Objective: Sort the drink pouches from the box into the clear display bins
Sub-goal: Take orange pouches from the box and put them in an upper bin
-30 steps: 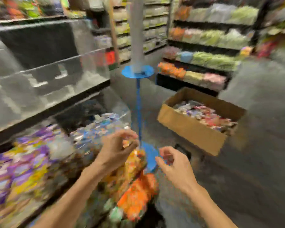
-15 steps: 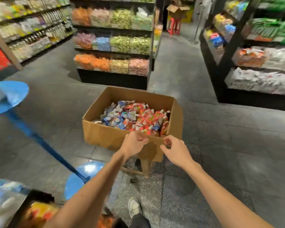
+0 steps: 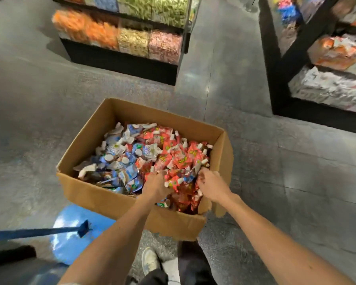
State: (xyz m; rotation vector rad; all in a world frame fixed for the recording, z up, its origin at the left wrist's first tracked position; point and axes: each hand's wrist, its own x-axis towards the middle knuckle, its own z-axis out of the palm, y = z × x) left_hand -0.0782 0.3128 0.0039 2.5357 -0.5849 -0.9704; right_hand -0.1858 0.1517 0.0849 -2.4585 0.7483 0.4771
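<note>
Red and blue white-capped drink pouches [image 3: 179, 155] fill the cardboard box [image 3: 103, 200]; left hand [image 3: 155, 185] and right hand [image 3: 213, 186] each have their grip curled round red ones.

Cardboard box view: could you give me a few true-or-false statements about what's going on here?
1. The cardboard box is nearly empty. False: it is heaped with pouches.
2. Blue pouches lie on the left, red pouches on the right. True.
3. The left hand and right hand dig into the red pouches. True.
4. A blue round base stands on the box's right. False: it is on its left.
</note>
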